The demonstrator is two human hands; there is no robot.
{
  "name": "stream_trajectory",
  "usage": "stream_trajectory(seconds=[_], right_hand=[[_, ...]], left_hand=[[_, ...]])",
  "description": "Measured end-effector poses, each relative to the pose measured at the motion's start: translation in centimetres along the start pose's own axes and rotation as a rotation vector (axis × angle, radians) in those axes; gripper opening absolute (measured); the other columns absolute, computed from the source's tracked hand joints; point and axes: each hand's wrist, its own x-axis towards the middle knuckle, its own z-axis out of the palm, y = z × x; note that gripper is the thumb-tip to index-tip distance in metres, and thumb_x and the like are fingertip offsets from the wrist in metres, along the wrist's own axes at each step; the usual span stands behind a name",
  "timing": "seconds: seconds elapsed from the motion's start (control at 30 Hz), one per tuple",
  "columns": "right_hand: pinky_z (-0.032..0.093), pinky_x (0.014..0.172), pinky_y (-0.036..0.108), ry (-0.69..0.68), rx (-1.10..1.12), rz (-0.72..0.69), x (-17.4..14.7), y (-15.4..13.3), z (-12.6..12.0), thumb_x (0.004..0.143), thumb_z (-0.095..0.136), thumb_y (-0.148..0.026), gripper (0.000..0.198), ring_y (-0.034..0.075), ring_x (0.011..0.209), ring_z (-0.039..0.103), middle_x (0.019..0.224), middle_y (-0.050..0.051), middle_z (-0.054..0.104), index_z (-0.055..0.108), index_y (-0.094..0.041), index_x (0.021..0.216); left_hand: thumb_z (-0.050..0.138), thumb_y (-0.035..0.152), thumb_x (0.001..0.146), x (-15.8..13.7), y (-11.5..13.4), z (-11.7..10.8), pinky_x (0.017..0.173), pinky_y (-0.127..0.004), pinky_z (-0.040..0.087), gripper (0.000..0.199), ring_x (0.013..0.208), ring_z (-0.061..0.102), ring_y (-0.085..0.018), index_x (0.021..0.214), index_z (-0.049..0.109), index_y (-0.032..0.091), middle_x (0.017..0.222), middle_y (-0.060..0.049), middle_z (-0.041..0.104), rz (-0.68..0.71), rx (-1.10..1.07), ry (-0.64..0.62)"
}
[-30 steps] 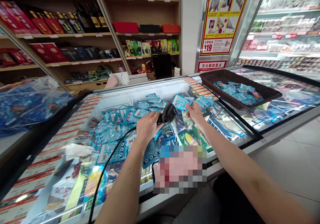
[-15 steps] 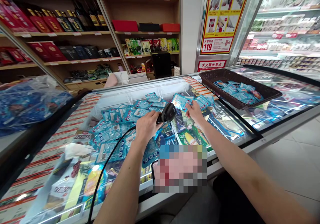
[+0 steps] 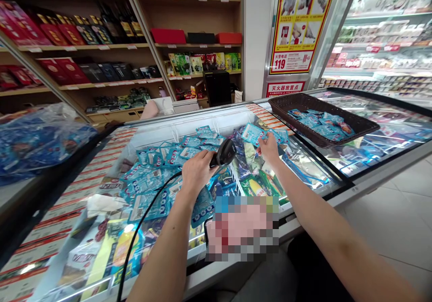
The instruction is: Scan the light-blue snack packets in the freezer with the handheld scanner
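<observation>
Blue packet (image 3: 253, 133) was pinched at its four-o'clock end between the thumb and fingers of the right hand (image 3: 269, 147), taking twelve o'clock as straight away from the person. It hung over the freezer (image 3: 332, 204), reaching from those fingertips toward ten o'clock, its long axis running from ten to four, its pale label facing up. The left hand (image 3: 199, 169), farther from the packet, was wrapped around the grip of a black scanner (image 3: 226, 152). The scanner's head sat near the packet but apart from it, toward eight o'clock; its own long axis ran from eight to two, head end toward two. I could not see its reading window. Its black cable (image 3: 129, 255) trailed off toward seven. Farther out, many loose packets (image 3: 145, 181) lay from eight to eleven o'clock of the left hand, and a brown basket (image 3: 363, 124) holding similar packets stood at two o'clock of the right.
</observation>
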Motion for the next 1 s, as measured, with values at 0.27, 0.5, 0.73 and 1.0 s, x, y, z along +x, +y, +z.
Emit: stream_trajectory(seconds=[0.27,0.5,0.73,1.0], right_hand=[[0.054,0.049,0.033,-0.024,0.094,0.036,0.8,0.2,-0.8,0.077,0.052,-0.027,0.053,0.019,0.054,0.062,0.075,0.006,0.063,0.035,-0.015,0.125],[0.050,0.075,0.039,0.124,-0.409,-0.106,0.1,-0.8,-1.3,0.075,0.060,-0.032,0.075,0.028,0.088,0.062,0.124,0.023,0.051,0.027,-0.005,0.138],[0.036,0.089,0.041,0.008,-0.933,-0.541,-1.6,-1.4,-1.0,0.088,0.044,-0.039,0.033,0.028,0.110,0.045,0.131,0.005,0.050,0.061,-0.025,0.113],[0.028,0.086,0.047,0.004,-1.060,-0.554,-1.3,-0.6,-0.6,0.089,0.043,-0.038,0.030,0.029,0.105,0.040,0.125,0.005,0.056,0.069,-0.025,0.096]], left_hand=[[0.048,0.037,0.083,0.0,-0.2,0.1,0.061,-0.029,0.036,0.027,0.090,0.059,-0.022,0.105,0.056,0.024,0.092,-0.005,0.063,-0.005,0.006,0.017],[0.051,0.036,0.081,0.1,-0.2,-0.2,0.060,-0.029,0.037,0.027,0.089,0.060,-0.022,0.105,0.057,0.024,0.093,-0.005,0.063,-0.020,0.030,0.000],[0.051,0.037,0.081,0.3,-0.4,0.0,0.062,-0.029,0.037,0.027,0.089,0.059,-0.022,0.103,0.057,0.024,0.094,-0.004,0.063,-0.015,0.061,0.034],[0.052,0.037,0.080,0.1,-1.6,-1.0,0.062,-0.028,0.037,0.028,0.089,0.058,-0.021,0.105,0.057,0.025,0.096,-0.003,0.064,-0.072,0.091,0.022]])
